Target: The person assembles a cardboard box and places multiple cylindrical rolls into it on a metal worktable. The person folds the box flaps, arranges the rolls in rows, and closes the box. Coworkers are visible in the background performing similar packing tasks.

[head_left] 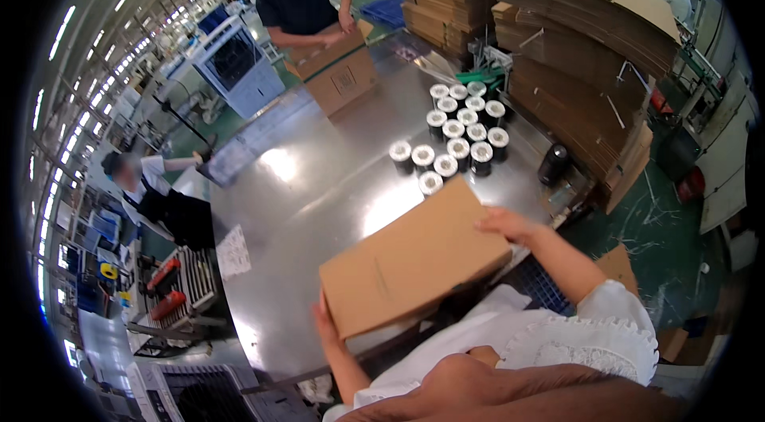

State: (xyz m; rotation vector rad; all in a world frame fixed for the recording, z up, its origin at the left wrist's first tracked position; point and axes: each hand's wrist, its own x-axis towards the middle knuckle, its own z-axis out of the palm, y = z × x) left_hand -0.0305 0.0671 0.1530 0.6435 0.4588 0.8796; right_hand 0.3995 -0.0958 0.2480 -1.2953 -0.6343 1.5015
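Note:
A closed brown cardboard box (410, 259) lies between my hands at the near edge of the metal table (295, 223). On its left end rests my left hand (325, 325), most of its fingers hidden along the side. My right hand (504, 224) grips the right end, fingertips on the top edge. Whether the box touches the table or is lifted slightly, I cannot tell. Just beyond it stand several black cylinders with silver-white tops (454, 129), grouped upright.
Across the table a person (299, 0) handles another cardboard box (343, 79). Tall stacks of flattened cardboard (582, 63) rise at the right, near a dark bottle (553, 164). A paper sheet (233, 251) lies at the left edge; another person (155, 191) stands beyond it.

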